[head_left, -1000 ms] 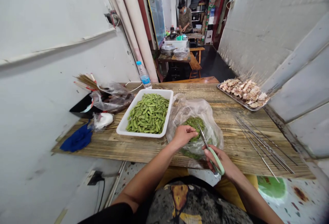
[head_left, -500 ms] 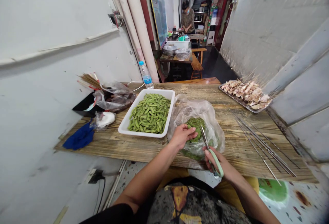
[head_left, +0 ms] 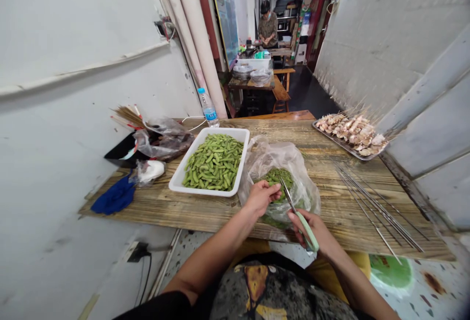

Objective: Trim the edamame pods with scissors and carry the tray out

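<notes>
My right hand (head_left: 308,229) is wrapped round a pair of scissors (head_left: 307,232) with pale green handles, blades pointing up and to the left. Close to the blade tips, my left hand (head_left: 262,197) is pinched on a green edamame pod, mostly hidden by the fingers. Beneath both hands a clear plastic bag (head_left: 293,156) lies spread on the table, with small green trimmings (head_left: 277,177) inside. Left of it stands a white tray (head_left: 238,163) full of edamame pods (head_left: 215,163).
Metal skewers (head_left: 378,207) lie at the right, below a metal tray of skewered food (head_left: 354,134). A water bottle (head_left: 209,109), a black box (head_left: 123,151), a small bagged white item (head_left: 150,170) and a blue cloth (head_left: 113,195) are at the left. Another person (head_left: 268,26) stands far back.
The scissors' blades have come closer together and their tips have shifted slightly left, towards my left fingertips. My left hand has barely moved.
</notes>
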`<state>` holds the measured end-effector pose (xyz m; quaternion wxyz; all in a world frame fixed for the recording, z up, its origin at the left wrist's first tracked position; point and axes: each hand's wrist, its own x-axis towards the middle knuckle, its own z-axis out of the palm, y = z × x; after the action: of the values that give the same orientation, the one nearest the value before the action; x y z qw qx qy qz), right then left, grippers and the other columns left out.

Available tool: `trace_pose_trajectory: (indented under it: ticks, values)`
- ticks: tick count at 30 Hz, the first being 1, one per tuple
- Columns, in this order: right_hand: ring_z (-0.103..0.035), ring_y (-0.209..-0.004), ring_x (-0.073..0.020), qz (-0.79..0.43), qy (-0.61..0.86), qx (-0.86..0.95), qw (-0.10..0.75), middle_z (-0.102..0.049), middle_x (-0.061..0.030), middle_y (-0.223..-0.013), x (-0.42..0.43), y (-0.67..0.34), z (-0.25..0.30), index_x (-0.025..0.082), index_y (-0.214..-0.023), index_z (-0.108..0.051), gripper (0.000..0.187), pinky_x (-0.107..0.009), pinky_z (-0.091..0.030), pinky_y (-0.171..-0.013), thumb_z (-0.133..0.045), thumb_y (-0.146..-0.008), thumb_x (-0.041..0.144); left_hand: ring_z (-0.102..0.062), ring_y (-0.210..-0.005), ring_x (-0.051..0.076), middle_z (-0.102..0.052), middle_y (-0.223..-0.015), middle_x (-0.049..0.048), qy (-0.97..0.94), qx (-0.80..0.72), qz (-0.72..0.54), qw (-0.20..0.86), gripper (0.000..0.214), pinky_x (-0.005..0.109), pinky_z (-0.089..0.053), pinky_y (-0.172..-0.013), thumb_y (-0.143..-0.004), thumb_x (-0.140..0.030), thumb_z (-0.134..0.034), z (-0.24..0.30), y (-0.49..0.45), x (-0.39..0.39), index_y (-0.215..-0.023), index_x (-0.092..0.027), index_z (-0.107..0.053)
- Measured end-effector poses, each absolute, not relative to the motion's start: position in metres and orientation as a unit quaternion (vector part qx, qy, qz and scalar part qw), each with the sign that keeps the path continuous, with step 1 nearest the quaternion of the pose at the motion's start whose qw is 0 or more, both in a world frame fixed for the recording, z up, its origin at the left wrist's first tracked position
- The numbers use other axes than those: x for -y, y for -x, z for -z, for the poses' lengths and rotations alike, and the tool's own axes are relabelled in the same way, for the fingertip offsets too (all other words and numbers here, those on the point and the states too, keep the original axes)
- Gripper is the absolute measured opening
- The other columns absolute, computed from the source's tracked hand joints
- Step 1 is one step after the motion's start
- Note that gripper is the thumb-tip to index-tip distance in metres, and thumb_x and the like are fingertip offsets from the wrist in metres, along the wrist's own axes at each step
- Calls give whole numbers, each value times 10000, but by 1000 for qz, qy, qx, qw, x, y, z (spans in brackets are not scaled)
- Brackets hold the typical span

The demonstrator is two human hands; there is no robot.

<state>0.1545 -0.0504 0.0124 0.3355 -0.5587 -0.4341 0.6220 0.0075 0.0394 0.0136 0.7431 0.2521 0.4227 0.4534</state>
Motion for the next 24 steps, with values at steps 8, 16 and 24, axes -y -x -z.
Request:
trace_pose_trajectory:
  ticks: [8, 16, 24]
  values:
    - [-360, -374, -86, -604, 567, 442, 344, -398, 102, -475, 52, -164, -4, 203, -991, -490, 530, -220, -302, -360, -579, -715, 647, -614, -650, 94, -630, -750, -6, -338, -485, -504, 630, 163, 239, -487, -647, -695, -123, -615, -14, 9, -62, -703, -159, -456]
    - [-379, -475, -99, -613, 557, 446, 339, -395, 77, -561, 54, -168, -2, 205, -1039, -499, 544, -224, -313, -427, -553, -742, 658, -598, -700, 189, -642, -707, 60, -739, -571, -211, 289, 78, 292, -427, -685, -725, -213, -620, -5, -3, -63, -773, -166, -662]
    - [-376, -463, -105, -581, 576, 482, 315, -398, 71, -524, 53, -172, -2, 192, -993, -520, 533, -224, -303, -419, -525, -754, 668, -608, -704, 174, -686, -753, 45, -745, -545, -188, 336, 113, 256, -424, -668, -701, -267, -656, -3, -4, -68, -756, -174, -692]
